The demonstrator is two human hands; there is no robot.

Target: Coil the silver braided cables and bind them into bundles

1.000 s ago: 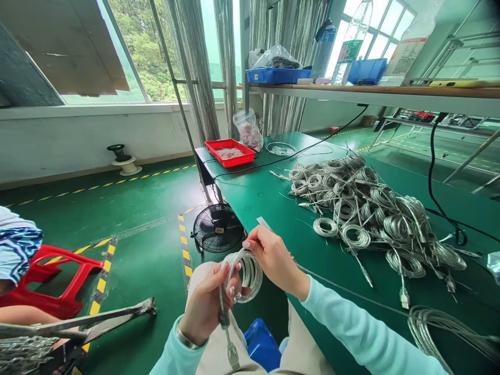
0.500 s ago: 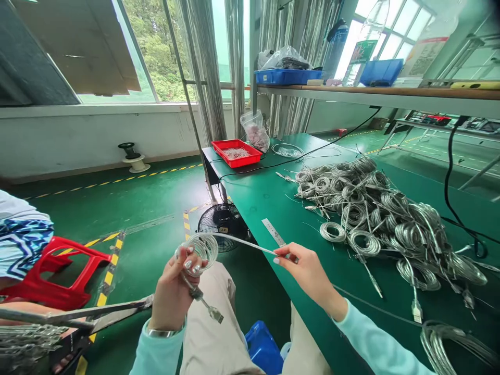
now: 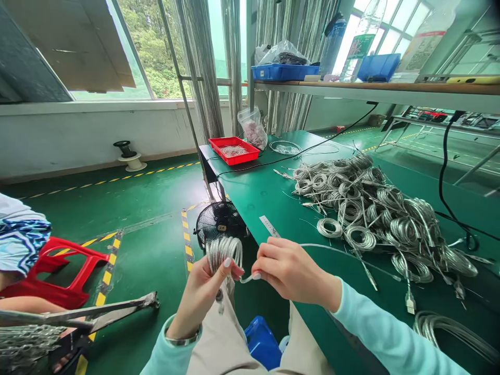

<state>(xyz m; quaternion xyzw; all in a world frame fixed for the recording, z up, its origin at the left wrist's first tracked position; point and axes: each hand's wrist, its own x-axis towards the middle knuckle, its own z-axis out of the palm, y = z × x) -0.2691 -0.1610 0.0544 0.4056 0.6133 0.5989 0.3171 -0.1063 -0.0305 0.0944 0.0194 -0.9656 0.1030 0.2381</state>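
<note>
My left hand [image 3: 200, 292] is closed round a coil of clear-jacketed USB cable [image 3: 225, 252], held above my lap. The cable's plug end hangs below that hand, mostly hidden. Just right of the coil, my right hand [image 3: 294, 272] pinches the same cable close to where it leaves the loops. Past this hand the loose length of cable runs on to the right over the green table [image 3: 250, 192]. A short steel ruler [image 3: 269, 226] lies on the table directly behind my right hand.
A big heap of coiled cables [image 3: 351, 192] covers the table's right side, with another cable bundle [image 3: 441, 323] nearer me. Farther back are a red tray [image 3: 234, 159] and a plastic bag [image 3: 253, 127]. A black fan [image 3: 219, 224] stands beside the table; a person sits by a red stool [image 3: 78, 255].
My left hand has turned and moved right, so the coil now faces sideways with more loops showing. My right hand has come left and lower, close to the coil.
</note>
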